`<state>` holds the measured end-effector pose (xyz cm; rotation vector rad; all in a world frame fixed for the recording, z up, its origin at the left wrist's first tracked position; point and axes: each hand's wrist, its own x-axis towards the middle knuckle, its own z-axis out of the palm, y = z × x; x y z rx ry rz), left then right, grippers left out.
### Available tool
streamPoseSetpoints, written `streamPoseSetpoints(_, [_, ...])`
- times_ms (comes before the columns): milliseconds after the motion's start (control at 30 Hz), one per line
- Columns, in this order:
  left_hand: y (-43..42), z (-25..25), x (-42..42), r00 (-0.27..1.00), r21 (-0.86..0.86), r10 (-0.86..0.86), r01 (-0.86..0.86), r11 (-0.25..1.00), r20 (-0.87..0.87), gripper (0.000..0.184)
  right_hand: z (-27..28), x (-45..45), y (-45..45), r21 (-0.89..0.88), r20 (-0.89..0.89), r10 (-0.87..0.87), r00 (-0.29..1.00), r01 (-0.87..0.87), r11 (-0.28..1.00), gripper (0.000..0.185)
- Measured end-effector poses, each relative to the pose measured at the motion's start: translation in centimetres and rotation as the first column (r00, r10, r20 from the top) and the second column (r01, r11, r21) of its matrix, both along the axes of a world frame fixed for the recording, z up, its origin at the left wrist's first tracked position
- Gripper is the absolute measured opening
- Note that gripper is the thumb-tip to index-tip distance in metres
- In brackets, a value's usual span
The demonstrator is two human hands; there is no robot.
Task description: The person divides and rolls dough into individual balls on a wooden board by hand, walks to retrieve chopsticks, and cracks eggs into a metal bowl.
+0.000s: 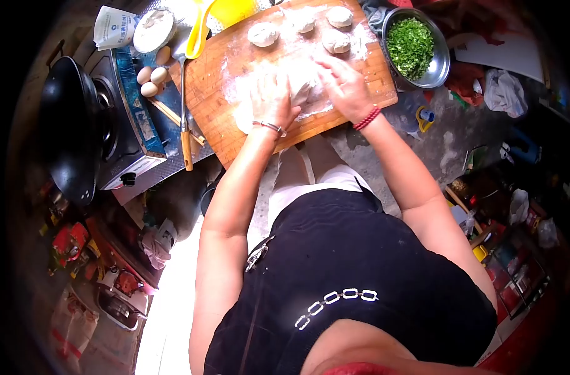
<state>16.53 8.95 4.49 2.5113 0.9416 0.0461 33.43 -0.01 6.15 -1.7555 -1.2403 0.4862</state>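
Note:
On the floured wooden board (pixel 210 87), a pale lump of dough (pixel 302 89) lies between my two hands, partly washed out by glare. My left hand (pixel 274 100) is flat at the dough's left side, fingers stretched forward. Over at the right side, my right hand (pixel 349 90) has its fingers extended towards the dough; whether they touch it I cannot tell. Beyond the hands sit several rounded dough pieces, among them one dough ball (pixel 263 34) at the left and another dough ball (pixel 336 42) nearer my right hand. Loose flour covers much of the board's middle.
A metal bowl of chopped greens (pixel 411 49) stands right of the board. To the left are a long-handled spatula (pixel 184 112), several eggs (pixel 152 81), a bowl of flour (pixel 154 30) and a black wok (pixel 66 131) on a gas stove (pixel 125 150).

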Motion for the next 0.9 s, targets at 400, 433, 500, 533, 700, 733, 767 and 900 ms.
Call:
streamPoseSetpoints(400, [-1.7, 1.1, -2.0, 0.927, 0.116, -0.027, -0.018, 0.993, 0.375, 0.087, -4.0, -6.7, 2.7, -0.123, -0.290, -0.275, 0.917, 0.250, 0.960, 0.022])
streamPoseSetpoints(433, [-1.9, 1.3, -1.0, 0.921, 0.118, -0.027, -0.021, 0.993, 0.389, 0.090, -3.2, -7.0, 2.8, -0.070, -0.321, -0.293, 0.901, 0.286, 0.956, 0.023])
streamPoseSetpoints(500, [-1.9, 0.1, 0.1, 0.915, 0.165, -0.051, -0.017, 0.986, 0.400, 0.089, -2.9, -7.5, 2.7, -0.065, -0.390, -0.318, 0.864, 0.319, 0.946, 0.023])
streamPoseSetpoints(533, [-1.6, -0.4, 0.5, 0.911, 0.188, -0.067, -0.012, 0.982, 0.406, 0.089, -2.8, -7.5, 2.8, -0.063, -0.423, -0.333, 0.843, 0.339, 0.939, 0.023])
streamPoseSetpoints(700, [-1.8, -1.6, 1.0, 0.943, 0.205, -0.012, -0.059, 0.977, 0.332, 0.054, -1.8, -7.2, 2.7, 0.003, -0.344, -0.341, 0.875, 0.364, 0.931, 0.020])
streamPoseSetpoints(733, [-1.7, -2.1, 1.1, 0.944, 0.234, -0.017, -0.064, 0.970, 0.329, 0.049, -2.0, -6.8, 2.6, -0.029, -0.367, -0.322, 0.873, 0.336, 0.941, 0.020])
streamPoseSetpoints(767, [-1.6, -2.7, 1.2, 0.944, 0.263, -0.025, -0.066, 0.963, 0.329, 0.044, -2.5, -6.1, 2.4, -0.060, -0.387, -0.308, 0.869, 0.310, 0.949, 0.020])
streamPoseSetpoints(900, [-1.8, -2.1, 2.0, 0.978, 0.357, -0.043, -0.033, 0.934, 0.204, 0.032, -3.4, -5.1, 1.9, -0.176, -0.749, -0.330, 0.574, 0.308, 0.935, 0.019])
